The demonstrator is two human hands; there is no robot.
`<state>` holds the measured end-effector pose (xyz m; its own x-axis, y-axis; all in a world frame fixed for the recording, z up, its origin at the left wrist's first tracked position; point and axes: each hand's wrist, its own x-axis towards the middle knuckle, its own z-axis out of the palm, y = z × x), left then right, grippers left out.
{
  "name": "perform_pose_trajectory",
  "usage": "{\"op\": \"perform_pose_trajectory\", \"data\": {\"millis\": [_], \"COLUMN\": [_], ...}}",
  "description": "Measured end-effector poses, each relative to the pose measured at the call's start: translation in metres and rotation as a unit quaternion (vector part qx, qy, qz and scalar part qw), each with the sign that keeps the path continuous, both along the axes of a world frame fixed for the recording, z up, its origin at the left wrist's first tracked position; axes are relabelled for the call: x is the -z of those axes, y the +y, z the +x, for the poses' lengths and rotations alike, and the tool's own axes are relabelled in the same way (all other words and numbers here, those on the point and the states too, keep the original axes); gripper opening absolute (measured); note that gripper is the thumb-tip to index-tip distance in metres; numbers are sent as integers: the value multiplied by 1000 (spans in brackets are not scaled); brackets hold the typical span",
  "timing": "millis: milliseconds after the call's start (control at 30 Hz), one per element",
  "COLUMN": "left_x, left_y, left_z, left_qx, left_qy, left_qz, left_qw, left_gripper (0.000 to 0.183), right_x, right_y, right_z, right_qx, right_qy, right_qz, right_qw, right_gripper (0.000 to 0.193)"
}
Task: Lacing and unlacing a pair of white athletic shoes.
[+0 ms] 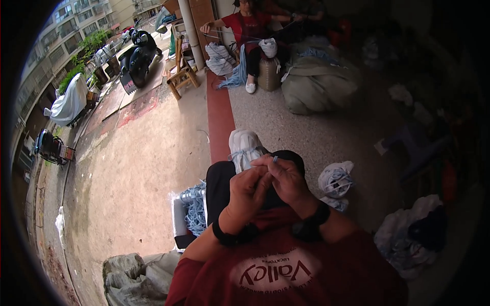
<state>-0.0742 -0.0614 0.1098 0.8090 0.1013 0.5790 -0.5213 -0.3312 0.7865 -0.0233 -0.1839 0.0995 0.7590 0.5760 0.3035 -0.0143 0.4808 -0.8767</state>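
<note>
Both of my hands meet above my lap, fingers drawn in and pinched together. My left hand [248,187] is closed, its thumb and fingertips against the other hand. My right hand [287,178] is closed too, with a small pale-blue band or loop [275,159] at one finger. Whatever lies between the fingertips is too small to make out. Just beyond them a white cloth-like bundle [245,138] with light-blue cords rests by my knees. To the left of my leg stands a white box [178,217] holding a tangle of light-blue cords [195,204].
White bundles with blue cords [336,179] lie on the floor at right. Ahead, a seated person in red [252,25] stretches cords between both hands, beside a large grey-green sack [319,86]. A bamboo chair [182,80] and scooter [138,57] stand far left; a grey sack [135,278] lies near left.
</note>
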Motion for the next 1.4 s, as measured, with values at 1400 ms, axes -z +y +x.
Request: {"op": "perform_pose_trajectory", "data": {"millis": [1400], "left_x": [87], "left_y": [27], "left_z": [38], "left_qx": [374], "left_qy": [184], "left_qz": [132], "left_qw": [899], "left_gripper": [42], "right_x": [63], "right_y": [-9], "right_z": [143], "right_qx": [5], "right_qy": [-32], "right_qz": [-394], "right_qw": [918], "right_gripper": [10]}}
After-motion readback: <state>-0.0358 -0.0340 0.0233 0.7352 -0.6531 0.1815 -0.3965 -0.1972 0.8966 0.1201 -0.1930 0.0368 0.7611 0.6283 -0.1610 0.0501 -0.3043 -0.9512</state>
